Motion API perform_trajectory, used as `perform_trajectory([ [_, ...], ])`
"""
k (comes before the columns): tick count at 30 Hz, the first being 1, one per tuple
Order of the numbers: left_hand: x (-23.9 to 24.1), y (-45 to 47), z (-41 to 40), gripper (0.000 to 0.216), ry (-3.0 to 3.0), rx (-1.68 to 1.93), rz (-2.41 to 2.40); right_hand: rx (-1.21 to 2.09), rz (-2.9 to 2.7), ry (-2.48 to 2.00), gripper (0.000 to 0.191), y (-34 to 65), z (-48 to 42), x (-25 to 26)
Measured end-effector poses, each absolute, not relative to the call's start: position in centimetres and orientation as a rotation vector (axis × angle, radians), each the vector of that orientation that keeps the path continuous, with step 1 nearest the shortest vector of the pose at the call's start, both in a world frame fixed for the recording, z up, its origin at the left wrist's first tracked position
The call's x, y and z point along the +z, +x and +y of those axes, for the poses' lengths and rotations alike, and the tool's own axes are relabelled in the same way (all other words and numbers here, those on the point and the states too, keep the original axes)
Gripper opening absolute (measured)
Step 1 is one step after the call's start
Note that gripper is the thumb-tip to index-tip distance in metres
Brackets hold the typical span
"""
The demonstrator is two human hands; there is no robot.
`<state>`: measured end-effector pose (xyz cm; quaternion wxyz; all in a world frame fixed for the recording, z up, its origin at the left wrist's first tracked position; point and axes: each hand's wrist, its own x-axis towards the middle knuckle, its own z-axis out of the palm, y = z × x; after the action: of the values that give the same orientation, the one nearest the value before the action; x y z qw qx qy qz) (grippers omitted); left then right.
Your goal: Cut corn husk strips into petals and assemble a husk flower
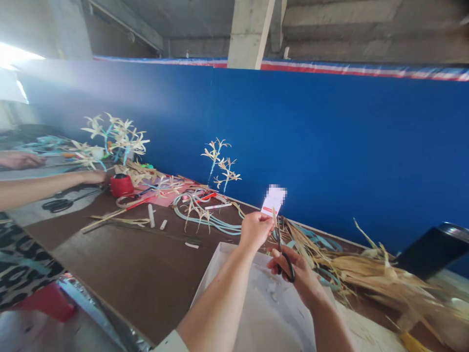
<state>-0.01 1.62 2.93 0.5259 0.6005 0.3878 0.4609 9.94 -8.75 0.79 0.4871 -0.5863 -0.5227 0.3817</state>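
My left hand (255, 230) pinches a small, thin tan strip (274, 216), which looks like dried husk. Black-handled scissors (288, 268) are in my right hand (304, 276), its fingers around the handle loops. Their blades point up beside the strip; whether they touch it I cannot tell. Both hands are above a shallow white box (252, 313) with small scraps inside. Just behind my left hand stands a white card-like thing with a red band (269, 209), partly blurred out. A pile of dried husks (351, 269) lies to the right of my right hand.
Husk flowers on blue stems (222, 164) stand against the blue partition (330, 146); more flowers (124, 137) are farther left. Pale blue tubing (205, 222), a red roll (122, 186) and sticks cover the table's back. Another person's arm (54, 190) reaches in from the left. A dark panel (432, 249) leans at right.
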Motion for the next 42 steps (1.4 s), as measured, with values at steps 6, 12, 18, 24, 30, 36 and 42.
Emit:
perform_trajectory([
  [6, 2.6, 0.1, 1.8, 0.019, 1.538, 1.087, 1.001, 0.966, -1.303, -1.41, 0.04, 10.4, -8.7, 0.7],
  [12, 2.4, 0.2, 1.7, 0.02, 1.616, 1.074, 1.04, 0.95, -1.296, -1.409, 0.039, 10.9, -8.4, 0.3],
  [18, 2.2, 0.5, 1.7, 0.02, 1.589, 1.059, 1.024, 0.91, -1.257, -1.406, 0.041, 11.0, -8.2, -0.3],
  [24, 2.5, 0.5, 1.4, 0.018, 1.517, 1.028, 0.99, 0.895, -1.26, -1.418, 0.042, 11.1, -8.1, -0.4],
  [30, 2.7, 0.5, 1.1, 0.017, 1.46, 1.017, 0.974, 0.871, -1.238, -1.443, 0.045, 11.0, -8.0, -0.5],
  [36, 2.7, 0.6, 1.2, 0.016, 1.444, 1.029, 0.954, 0.923, -1.221, -1.448, 0.046, 11.2, -7.8, -0.3],
  [42, 2.8, 0.6, 1.2, 0.015, 1.406, 1.022, 0.949, 0.932, -1.189, -1.446, 0.047, 11.1, -7.8, -0.1],
])
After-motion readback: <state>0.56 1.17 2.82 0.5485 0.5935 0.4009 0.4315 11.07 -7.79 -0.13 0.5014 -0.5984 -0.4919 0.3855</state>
